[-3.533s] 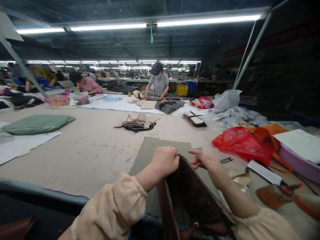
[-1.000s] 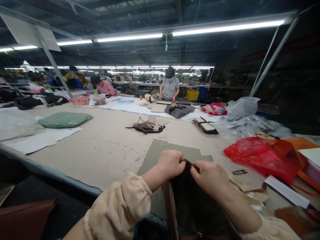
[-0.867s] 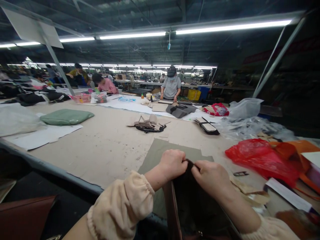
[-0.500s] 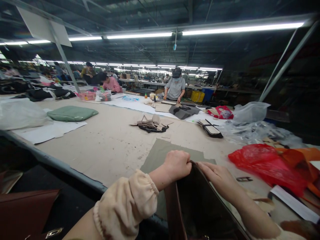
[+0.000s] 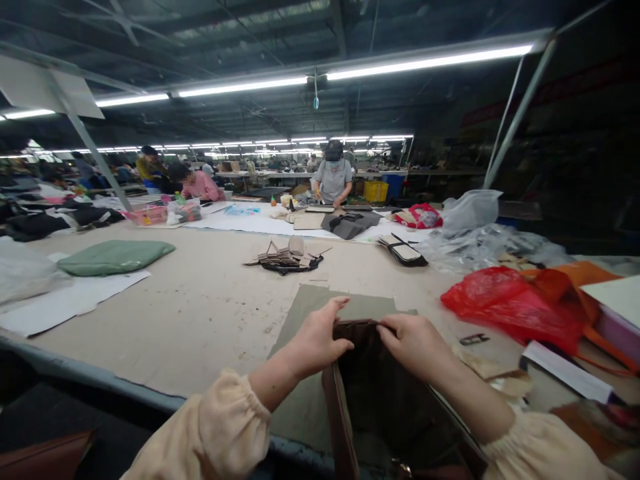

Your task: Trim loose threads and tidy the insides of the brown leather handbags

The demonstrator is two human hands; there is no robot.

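dark brown bag: at the near edge of the tabletop, in front of the wearer, mouth gaping toward the camera; its lower end runs out of frame. far end of the rim lies over a grey-green sheet, which probably serves as a clean underlay there; whether rim and sheet touch, cannot tell.

right hand: fingers closed in a pinch on the rim at its far right corner, thumb toward the opening. reads as the anchoring hold, likely keeping the mouth spread and the edge taut.

left hand: fingers and thumb parted, open around the far left corner; no firm grip seen. contact with the rim uncertain. such a shape would suit feeling along or shaping the edge.

pose: both forearms come in from the lower corners and converge over the bag; left wrist fairly straight, right hand angled inward. cream sleeves end in gathered cuffs short of the wrists, presumably so cloth does not catch.

small metal tool to the right of the right hand, apart from it, perhaps parked within easy reach.
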